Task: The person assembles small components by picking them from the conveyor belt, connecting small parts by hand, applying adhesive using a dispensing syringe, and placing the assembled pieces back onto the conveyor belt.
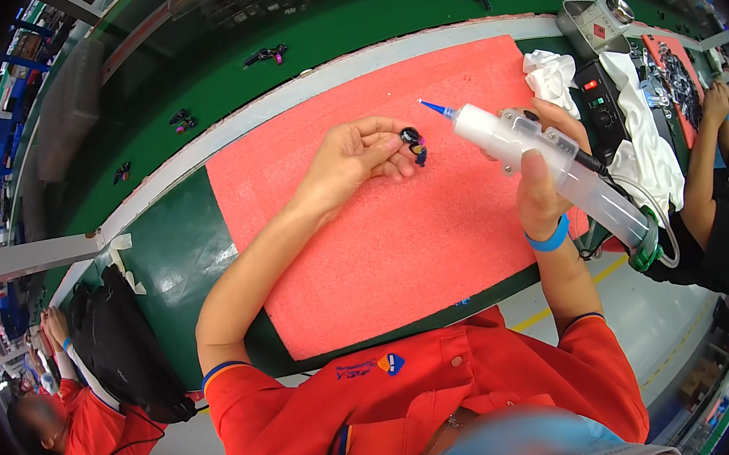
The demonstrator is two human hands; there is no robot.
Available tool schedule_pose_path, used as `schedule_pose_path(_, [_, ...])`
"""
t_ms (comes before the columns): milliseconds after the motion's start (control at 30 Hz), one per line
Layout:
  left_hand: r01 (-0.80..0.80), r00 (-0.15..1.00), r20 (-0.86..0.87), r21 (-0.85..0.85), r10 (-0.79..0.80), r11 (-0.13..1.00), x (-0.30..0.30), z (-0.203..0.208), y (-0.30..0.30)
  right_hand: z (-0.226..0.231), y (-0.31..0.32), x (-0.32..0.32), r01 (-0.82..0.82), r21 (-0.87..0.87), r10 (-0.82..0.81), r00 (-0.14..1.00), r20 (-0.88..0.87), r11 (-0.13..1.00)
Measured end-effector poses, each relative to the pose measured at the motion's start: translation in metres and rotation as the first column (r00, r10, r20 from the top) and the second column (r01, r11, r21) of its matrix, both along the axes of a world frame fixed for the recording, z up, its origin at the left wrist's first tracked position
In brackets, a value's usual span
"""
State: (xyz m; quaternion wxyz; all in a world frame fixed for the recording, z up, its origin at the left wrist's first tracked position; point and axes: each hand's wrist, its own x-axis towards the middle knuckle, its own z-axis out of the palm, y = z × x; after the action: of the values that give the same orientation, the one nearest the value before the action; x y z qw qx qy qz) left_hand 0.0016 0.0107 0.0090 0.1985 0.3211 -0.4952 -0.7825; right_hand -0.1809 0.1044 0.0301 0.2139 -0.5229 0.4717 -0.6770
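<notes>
Between the thumb and fingers of my left hand (357,159) is a small black part (411,136) with a ring-shaped end and purple and blue bits. My right hand (544,164) is wrapped round a glue dispensing syringe (483,131), a clear barrel filled with white material. Its blue tapered nozzle (434,107) points up and left, apart from the small part. A green cap (646,242) with a clear hose closes the syringe's rear end. Both hands are above a pink foam mat (367,254).
Beyond the mat, a green conveyor belt (217,87) carries several small black parts. At right stand a black controller box (602,105), white cloths (550,75) and a metal container (596,21). A black bag (119,342) is at left. Co-workers sit on both sides.
</notes>
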Motion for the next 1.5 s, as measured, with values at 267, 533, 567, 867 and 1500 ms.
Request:
schedule_pose_path(267, [-0.140, 0.985, 0.057, -0.265, 0.160, 0.954, -0.001, -0.003, -0.001, -0.003, 0.003, -0.004, -0.093, -0.007, 0.092, 0.994, -0.055, 0.996])
schedule_pose_path(533, [-0.199, 0.972, 0.076, -0.250, 0.224, 0.948, -0.003, -0.003, 0.000, 0.007, -0.001, 0.001, -0.014, -0.014, 0.005, 0.873, -0.487, 1.000])
schedule_pose_path(567, [-0.200, 0.971, 0.076, -0.247, 0.225, 0.948, -0.003, -0.003, 0.000, 0.007, -0.001, 0.003, -0.005, -0.004, 0.003, 0.876, -0.483, 1.000])
schedule_pose_path(867, [-0.204, 0.967, 0.087, -0.302, 0.241, 0.931, -0.003, -0.006, 0.000, 0.008, -0.002, 0.008, 0.034, 0.088, 0.016, 0.857, -0.515, 0.996])
schedule_pose_path(1500, [-0.172, 0.976, 0.079, -0.301, 0.204, 0.938, -0.003, -0.009, -0.001, 0.007, -0.001, 0.007, 0.048, 0.103, 0.011, 0.861, -0.509, 0.994])
